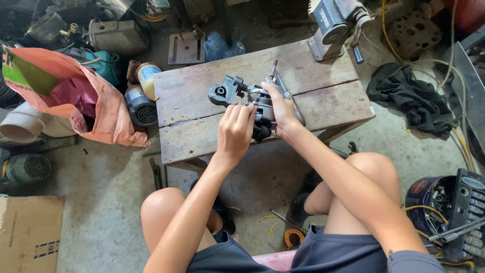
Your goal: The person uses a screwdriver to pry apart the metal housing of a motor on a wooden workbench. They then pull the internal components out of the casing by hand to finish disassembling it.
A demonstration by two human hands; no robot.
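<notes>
A grey and black metal machine part (237,93) with round openings lies on a low wooden table (202,91). My left hand (235,132) pinches its near end with closed fingers. My right hand (280,111) wraps around the part's right side, where a thin metal rod (273,68) sticks up toward the far edge. Both hands are on the part, just above the tabletop. My bare knees are below the table's near edge.
A grey bench vise (333,25) stands at the table's far right corner. An orange sack (86,96) and small motors (140,106) crowd the left floor. A black cloth (411,98) lies right; a socket set (467,215) sits near right. Cardboard box (28,232) near left.
</notes>
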